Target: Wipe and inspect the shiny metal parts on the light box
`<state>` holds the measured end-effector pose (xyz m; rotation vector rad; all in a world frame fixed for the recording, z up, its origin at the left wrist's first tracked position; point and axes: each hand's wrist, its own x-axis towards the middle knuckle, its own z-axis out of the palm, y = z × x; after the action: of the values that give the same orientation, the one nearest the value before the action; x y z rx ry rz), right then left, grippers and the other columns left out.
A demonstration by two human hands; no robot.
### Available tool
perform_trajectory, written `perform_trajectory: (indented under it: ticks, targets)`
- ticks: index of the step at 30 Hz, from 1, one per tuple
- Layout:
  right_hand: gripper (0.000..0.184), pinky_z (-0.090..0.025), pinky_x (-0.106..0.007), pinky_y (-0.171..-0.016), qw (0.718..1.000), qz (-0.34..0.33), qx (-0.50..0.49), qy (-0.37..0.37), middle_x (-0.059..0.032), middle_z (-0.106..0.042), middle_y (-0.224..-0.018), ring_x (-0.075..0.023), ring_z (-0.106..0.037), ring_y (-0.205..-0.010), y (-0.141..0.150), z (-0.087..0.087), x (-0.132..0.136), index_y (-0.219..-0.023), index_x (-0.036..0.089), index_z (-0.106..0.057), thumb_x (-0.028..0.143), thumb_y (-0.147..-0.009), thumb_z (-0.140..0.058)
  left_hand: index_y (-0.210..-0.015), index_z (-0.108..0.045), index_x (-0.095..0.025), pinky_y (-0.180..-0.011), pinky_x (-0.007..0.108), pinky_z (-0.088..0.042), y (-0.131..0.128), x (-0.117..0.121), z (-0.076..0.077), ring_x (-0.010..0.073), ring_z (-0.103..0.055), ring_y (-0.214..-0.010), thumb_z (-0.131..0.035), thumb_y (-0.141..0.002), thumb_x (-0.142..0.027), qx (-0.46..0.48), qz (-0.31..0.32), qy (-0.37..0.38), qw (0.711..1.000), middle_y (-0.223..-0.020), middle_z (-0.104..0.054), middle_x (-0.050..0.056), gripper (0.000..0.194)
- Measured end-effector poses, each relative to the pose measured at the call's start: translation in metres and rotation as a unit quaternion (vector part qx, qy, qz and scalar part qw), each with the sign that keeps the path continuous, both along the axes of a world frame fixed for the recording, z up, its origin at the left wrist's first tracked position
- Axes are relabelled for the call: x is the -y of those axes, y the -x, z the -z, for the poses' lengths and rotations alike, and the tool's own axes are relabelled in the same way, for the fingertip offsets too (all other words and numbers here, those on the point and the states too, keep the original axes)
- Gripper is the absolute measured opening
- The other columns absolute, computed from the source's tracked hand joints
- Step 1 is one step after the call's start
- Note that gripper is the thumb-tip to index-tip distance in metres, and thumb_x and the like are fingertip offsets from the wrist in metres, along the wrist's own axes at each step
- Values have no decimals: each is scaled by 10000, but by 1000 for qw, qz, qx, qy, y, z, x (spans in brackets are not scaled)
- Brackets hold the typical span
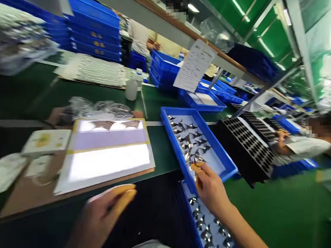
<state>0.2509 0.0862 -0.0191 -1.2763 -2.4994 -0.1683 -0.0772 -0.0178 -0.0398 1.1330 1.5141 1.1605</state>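
Observation:
My left hand [108,206] hovers over the dark area in front of the bench edge, blurred. Yellow finger covers sit on its thumb and forefinger, whose tips come together with no object showing between them. My right hand [209,182], also with yellow covers, reaches into a blue tray [178,151] and pinches at a shiny metal part [197,159] at the near end of the group. Several small, curved, pointed metal parts [184,128] lie in rows on the tray's white liner. The fingers partly hide the pinched part.
A bright light panel [109,160] lies left of the tray. Below is a second blue tray [198,244] with similar parts. A black rack with holes [244,145] stands right. Behind are a bottle [132,88], a hanging paper [195,65], stacked blue bins [95,29] and other people.

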Motion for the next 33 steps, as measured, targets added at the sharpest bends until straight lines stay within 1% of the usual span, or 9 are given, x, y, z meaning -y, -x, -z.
perform_trajectory:
  ticks: [5, 10, 12, 15, 17, 19, 21, 26, 33]
  targets:
    - [354, -633, -373, -822, 968, -230, -100, 34, -144, -667, -1226, -238, -673, -1024, 86, 31, 58, -1232, 191, -662, 70, -969, -457, -786, -677, -144, -504, 274, -498, -23, 0, -6, 171, -611, -539, -591, -795, -779, 263, 82, 102, 956, -682, -692, 84, 640]
    - [456, -648, -417, -863, 951, -288, -98, 49, -155, -688, -1261, -266, -695, -1053, 115, 44, 64, -1427, 193, -575, 107, -997, -451, -762, -616, -164, -433, 218, -340, -8, 22, -8, 106, -469, -443, -643, -794, -569, 276, 40, 141, 950, -585, -593, 12, 407]
    - [443, -650, -416, -875, 950, -284, -119, 60, -152, -679, -1294, -263, -697, -1090, 116, 43, 58, -1387, 217, -604, 92, -993, -447, -768, -612, -174, -460, 230, -345, 11, 22, -15, 117, -476, -468, -585, -840, -531, 192, 24, 116, 974, -591, -585, 6, 365]
    - [302, -652, -372, -854, 950, -228, -202, 64, -142, -675, -1279, -237, -709, -1098, 120, 37, 44, -1182, 228, -679, 98, -1001, -476, -722, -595, -182, -547, 272, -371, 54, 3, -28, 155, -523, -557, -518, -921, -441, -139, -31, 30, 989, -621, -592, 24, 336]
    - [199, -648, -347, -830, 947, -180, -260, 54, -132, -681, -1224, -224, -720, -1063, 128, 33, 32, -1090, 218, -682, 128, -1006, -526, -684, -581, -179, -613, 318, -385, 83, -17, -30, 206, -575, -654, -470, -959, -326, -424, -61, -5, 904, -680, -620, 66, 331]
    - [130, -639, -340, -834, 939, -151, -306, 36, -117, -687, -1159, -216, -720, -1038, 141, 29, 18, -1034, 212, -678, 148, -1001, -569, -743, -625, -162, -661, 355, -402, 104, -36, -27, 259, -631, -752, -466, -956, -212, -576, -28, 13, 817, -778, -679, 112, 270]
    - [100, -628, -348, -864, 929, -145, -341, 11, -100, -687, -1092, -213, -712, -1036, 160, 30, 2, -995, 211, -674, 151, -995, -594, -793, -658, -145, -679, 370, -410, 114, -48, -19, 287, -662, -798, -509, -937, -161, -618, 7, 42, 785, -819, -705, 136, 208]
    - [98, -613, -389, -910, 924, -130, -360, -25, -109, -663, -1067, -224, -697, -1051, 211, 57, -27, -1004, 195, -676, 169, -1009, -582, -863, -678, -135, -642, 361, -414, 115, -37, -2, 291, -673, -788, -544, -1004, -373, -622, 17, 64, 780, -796, -689, 122, 307]
    - [237, -609, -437, -907, 968, -166, -165, 88, -161, -628, -1381, -311, -668, -1193, 217, 87, -2, -1228, 196, -659, 265, -1024, -559, -1146, -655, -138, -795, 396, -521, 128, -27, 15, 287, -643, -1000, -626, -969, -291, -579, -32, -9, 815, -1088, -690, 127, 236]
